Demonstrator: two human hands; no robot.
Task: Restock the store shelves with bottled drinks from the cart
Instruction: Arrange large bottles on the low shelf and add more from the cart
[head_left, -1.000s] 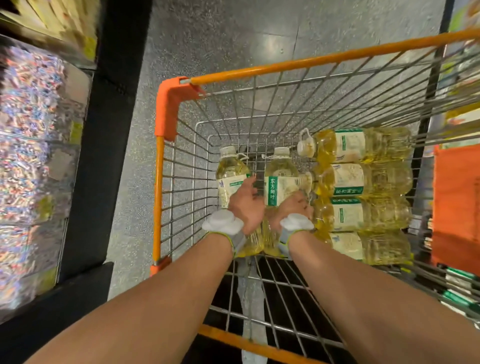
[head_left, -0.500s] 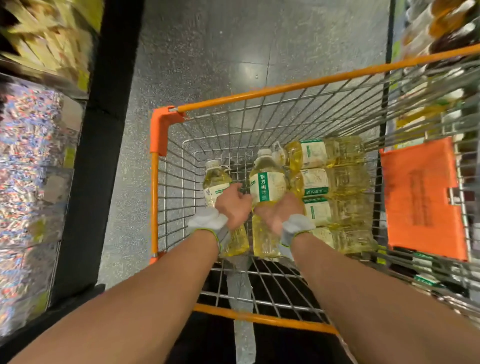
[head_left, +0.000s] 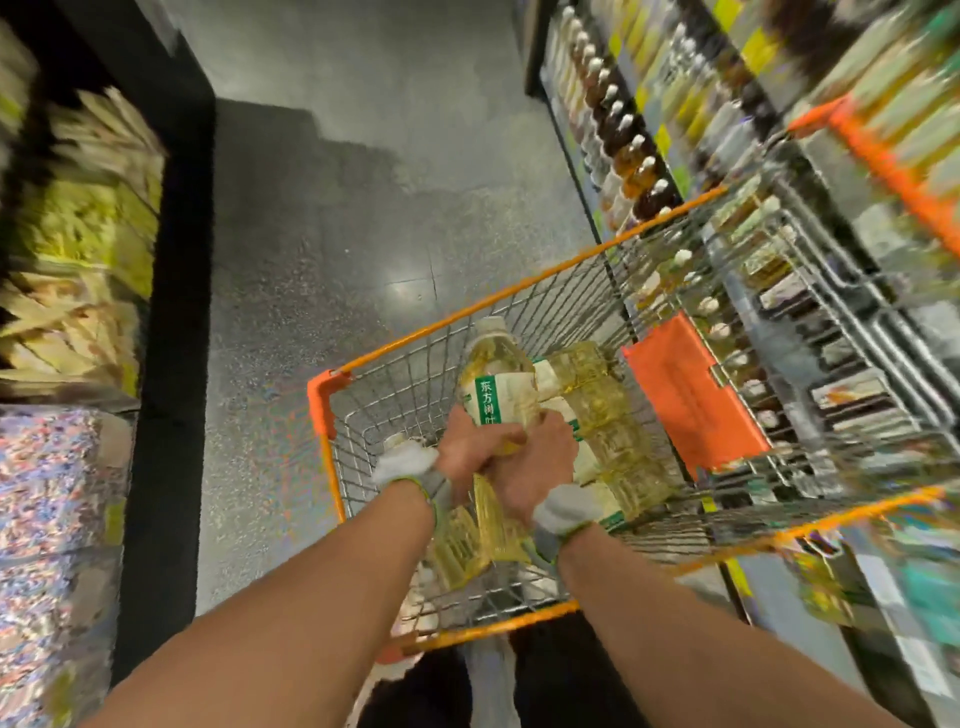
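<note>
- The fingers (head_left: 506, 432) of the left hand (head_left: 467, 449) and the right hand (head_left: 535, 467) are curled tight round one bottle (head_left: 501, 384), just below its green-edged label (both hands seem to share it).
- That bottle is raised above the basket of the cart (head_left: 322, 400), its cap tilted toward the far side and its base down between the wrists.
- The step in hand, as I judge it, is lifting a bottle out. Several lying bottles (head_left: 608, 410) fill the basket's right side, so much restocking is left.
- The next move calls for swinging it right to the shelves (head_left: 623, 145) and standing it upright in a gap.
- A second bottle (head_left: 457, 545) shows under the left wrist; whether any finger holds it I cannot tell.
- Blur smears the shelves and the left racks (head_left: 78, 260), so no free slot can be made out.
</note>
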